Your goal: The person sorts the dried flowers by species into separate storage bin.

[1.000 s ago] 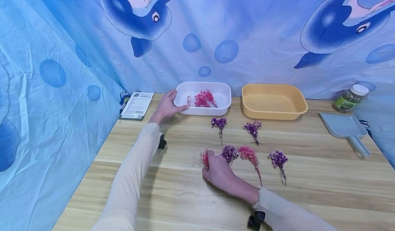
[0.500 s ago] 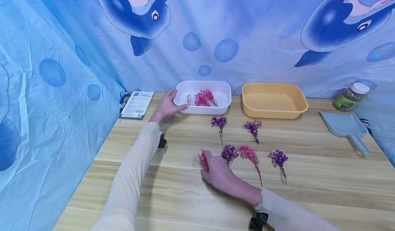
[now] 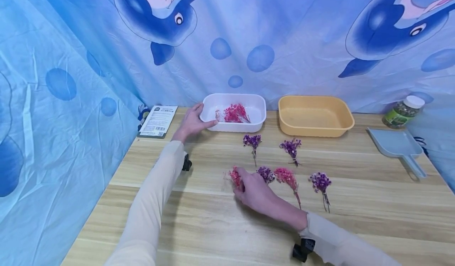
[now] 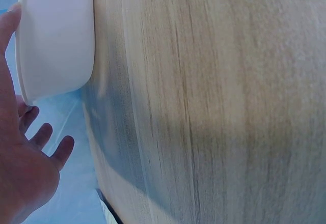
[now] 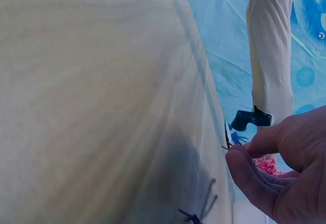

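Observation:
My left hand (image 3: pixel 193 123) grips the left end of a white plastic tub (image 3: pixel 232 128), thumb on the front rim and fingers round the side; the left wrist view shows the thumb and a fingertip at the rim (image 4: pixel 20 56). Inside the tub lie pink dried flowers (image 3: pixel 234 114). With thumb and fingers, my right hand (image 3: pixel 257 191) pinches a bunch of pink dried flowers (image 3: pixel 234 176), its stems mostly hidden by the hand. Just beyond the knuckles is a purple bunch (image 3: pixel 266 174), partly covered. Another pink bunch (image 3: pixel 285 175) lies to its right.
More purple bunches (image 3: pixel 252 141) (image 3: pixel 290 147) (image 3: pixel 320 182) lie on the wooden table (image 3: pixel 213 226). At the back stand a yellow tub (image 3: pixel 316 132) and a lidded jar (image 3: pixel 403 112). A grey dustpan (image 3: pixel 394 143) is at right, a white packet (image 3: pixel 158 121) at left.
My right hand has lifted slightly and shifted a little, with the pink bunch between its fingers. The left hand stays on the white tub.

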### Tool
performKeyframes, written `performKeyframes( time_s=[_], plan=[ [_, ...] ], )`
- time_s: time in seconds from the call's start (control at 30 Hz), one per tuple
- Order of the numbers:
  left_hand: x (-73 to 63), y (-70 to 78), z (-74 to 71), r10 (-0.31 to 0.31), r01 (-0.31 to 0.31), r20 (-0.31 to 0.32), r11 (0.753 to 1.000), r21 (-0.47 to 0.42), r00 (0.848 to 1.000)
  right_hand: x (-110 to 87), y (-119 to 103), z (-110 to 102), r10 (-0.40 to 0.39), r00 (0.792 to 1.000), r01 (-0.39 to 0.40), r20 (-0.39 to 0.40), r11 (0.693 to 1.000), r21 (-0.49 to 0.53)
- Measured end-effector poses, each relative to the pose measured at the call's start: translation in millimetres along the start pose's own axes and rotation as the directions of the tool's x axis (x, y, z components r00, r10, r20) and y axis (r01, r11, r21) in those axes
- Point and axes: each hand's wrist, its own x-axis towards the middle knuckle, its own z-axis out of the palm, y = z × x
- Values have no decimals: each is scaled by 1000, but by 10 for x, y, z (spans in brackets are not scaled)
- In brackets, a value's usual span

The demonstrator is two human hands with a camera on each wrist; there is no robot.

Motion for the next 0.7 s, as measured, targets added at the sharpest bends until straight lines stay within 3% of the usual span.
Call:
performKeyframes(
  time_s=[0.47,0.7],
  plan=[
    [10,-17,35,-7,7,1,1000,-6,1000,236,48,-354,41,999,-37,30,992,-118],
    [5,-11,24,-6,6,-3,1000,-13,1000,428,129,-495,-43,999,44,14,988,-147]
  ],
)
